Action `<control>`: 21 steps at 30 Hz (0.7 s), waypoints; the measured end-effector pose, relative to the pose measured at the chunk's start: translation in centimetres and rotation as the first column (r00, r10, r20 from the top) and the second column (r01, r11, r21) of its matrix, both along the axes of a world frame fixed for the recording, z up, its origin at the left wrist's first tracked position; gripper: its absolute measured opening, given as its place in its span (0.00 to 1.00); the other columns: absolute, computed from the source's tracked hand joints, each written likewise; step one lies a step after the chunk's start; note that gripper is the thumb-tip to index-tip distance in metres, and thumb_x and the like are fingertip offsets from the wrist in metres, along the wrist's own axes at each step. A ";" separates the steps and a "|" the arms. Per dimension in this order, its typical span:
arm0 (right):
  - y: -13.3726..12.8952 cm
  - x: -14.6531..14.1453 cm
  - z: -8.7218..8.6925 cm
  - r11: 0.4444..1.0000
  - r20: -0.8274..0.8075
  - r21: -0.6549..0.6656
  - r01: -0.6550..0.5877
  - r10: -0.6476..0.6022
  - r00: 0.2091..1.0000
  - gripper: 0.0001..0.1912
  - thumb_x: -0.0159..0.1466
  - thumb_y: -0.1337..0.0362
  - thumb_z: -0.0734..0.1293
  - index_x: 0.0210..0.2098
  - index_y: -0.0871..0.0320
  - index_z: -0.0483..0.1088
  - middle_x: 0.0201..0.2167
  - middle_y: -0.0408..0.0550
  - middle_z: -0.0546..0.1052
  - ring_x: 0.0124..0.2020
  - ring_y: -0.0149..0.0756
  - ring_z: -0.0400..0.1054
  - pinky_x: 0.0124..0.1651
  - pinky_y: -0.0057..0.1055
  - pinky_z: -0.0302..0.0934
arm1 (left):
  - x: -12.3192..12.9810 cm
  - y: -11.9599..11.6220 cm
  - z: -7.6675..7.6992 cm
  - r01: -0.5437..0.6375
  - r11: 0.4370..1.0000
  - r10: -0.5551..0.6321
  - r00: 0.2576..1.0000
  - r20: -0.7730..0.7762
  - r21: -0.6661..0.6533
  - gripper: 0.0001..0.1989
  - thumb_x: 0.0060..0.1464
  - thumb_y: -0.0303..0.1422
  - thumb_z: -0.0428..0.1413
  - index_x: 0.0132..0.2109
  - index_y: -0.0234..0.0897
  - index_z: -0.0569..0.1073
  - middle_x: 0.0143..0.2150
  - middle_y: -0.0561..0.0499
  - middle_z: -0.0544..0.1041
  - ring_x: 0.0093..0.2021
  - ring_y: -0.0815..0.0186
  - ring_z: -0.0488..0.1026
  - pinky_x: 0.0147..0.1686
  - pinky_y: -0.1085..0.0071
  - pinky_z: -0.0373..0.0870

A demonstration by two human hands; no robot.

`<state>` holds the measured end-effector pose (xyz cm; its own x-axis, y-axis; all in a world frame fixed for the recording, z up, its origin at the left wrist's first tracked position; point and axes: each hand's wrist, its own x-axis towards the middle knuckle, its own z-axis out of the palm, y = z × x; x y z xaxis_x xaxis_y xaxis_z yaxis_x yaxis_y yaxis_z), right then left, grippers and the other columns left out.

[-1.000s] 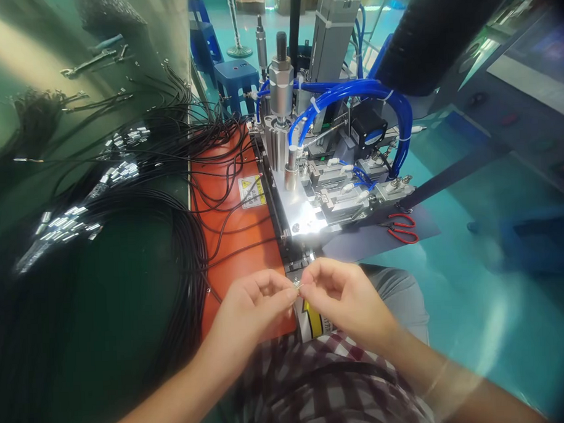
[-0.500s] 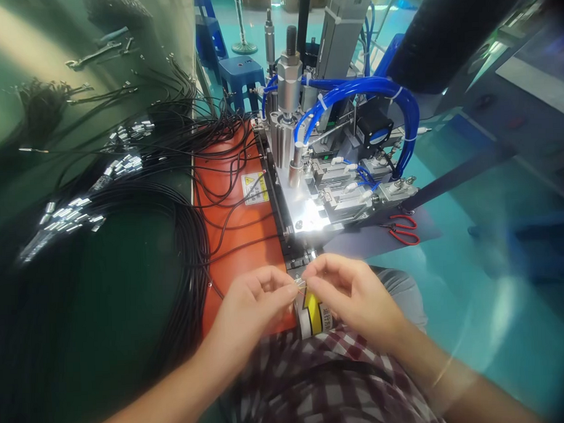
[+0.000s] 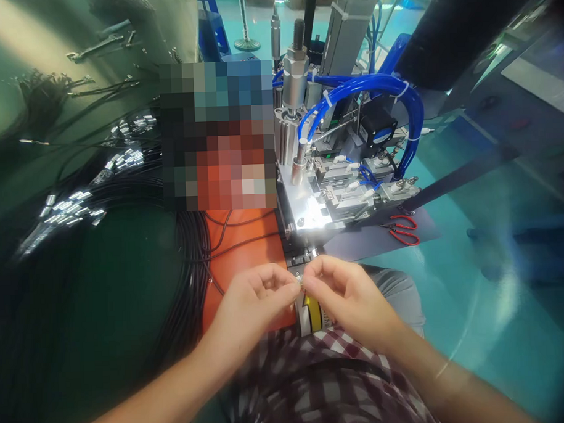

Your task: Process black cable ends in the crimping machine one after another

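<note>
My left hand [image 3: 256,296] and my right hand [image 3: 347,290] meet fingertip to fingertip in front of my body. Both are closed in a pinch, thumb against forefinger. Between the fingertips are thin wires [image 3: 302,285], mostly hidden by the fingers, so their number and ends cannot be made out. Just under the hands is a white label with a yellow arrow [image 3: 315,312]. Beyond the fingertips stands a metal machine [image 3: 310,213] with upright cylinders. To the left, black cables [image 3: 193,239] run across an orange panel [image 3: 247,262].
Coiled cables with shiny metal ends [image 3: 71,209] cover the dark green surface at left. Wrenches [image 3: 98,48] lie farther back. Blue air hoses [image 3: 410,102] arch over the machine. Red-handled pliers [image 3: 404,230] lie at right. A thick black post [image 3: 470,32] crosses overhead. Pixelation hides one patch.
My fingertips have come slightly closer together, and less of the thin wires shows between them. The view has shifted a little; both pinches stay closed.
</note>
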<state>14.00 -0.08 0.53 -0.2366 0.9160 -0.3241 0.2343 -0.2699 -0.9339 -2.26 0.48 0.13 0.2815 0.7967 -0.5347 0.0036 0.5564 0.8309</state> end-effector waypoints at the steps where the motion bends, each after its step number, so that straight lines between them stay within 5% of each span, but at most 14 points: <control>1: 0.1 0.1 0.1 1.000 -0.001 -0.005 -0.004 0.004 1.000 0.09 0.65 0.64 0.62 0.29 0.59 0.67 0.21 0.37 0.64 0.21 0.24 0.55 0.23 0.23 0.50 | 0.0 0.0 0.0 0.004 1.000 -0.004 1.000 0.002 -0.002 0.10 0.48 0.36 0.60 0.28 0.33 0.71 0.16 0.62 0.59 0.16 0.79 0.48 0.16 0.80 0.42; 13: 0.1 0.2 0.3 0.935 0.254 0.321 -0.150 0.068 0.965 0.06 0.64 0.69 0.62 0.30 0.58 0.67 0.26 0.40 0.69 0.26 0.27 0.61 0.28 0.25 0.54 | -0.2 -0.3 -0.2 0.045 0.999 -0.045 0.999 0.005 0.015 0.10 0.51 0.36 0.60 0.28 0.34 0.71 0.17 0.61 0.61 0.17 0.79 0.50 0.16 0.82 0.46; 21: 0.2 1.2 0.0 0.984 0.157 0.154 -0.090 0.066 0.985 0.12 0.68 0.63 0.59 0.30 0.57 0.66 0.24 0.38 0.69 0.24 0.26 0.59 0.27 0.25 0.53 | -0.2 -0.1 0.1 0.033 0.999 -0.033 0.999 -0.020 0.024 0.09 0.50 0.35 0.61 0.28 0.34 0.73 0.20 0.59 0.65 0.18 0.78 0.53 0.16 0.81 0.47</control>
<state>15.16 0.14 0.48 -0.2693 0.9395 -0.2120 0.3897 -0.0950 -0.9160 -2.42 0.33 0.20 0.2976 0.8001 -0.5208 0.0383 0.5350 0.8440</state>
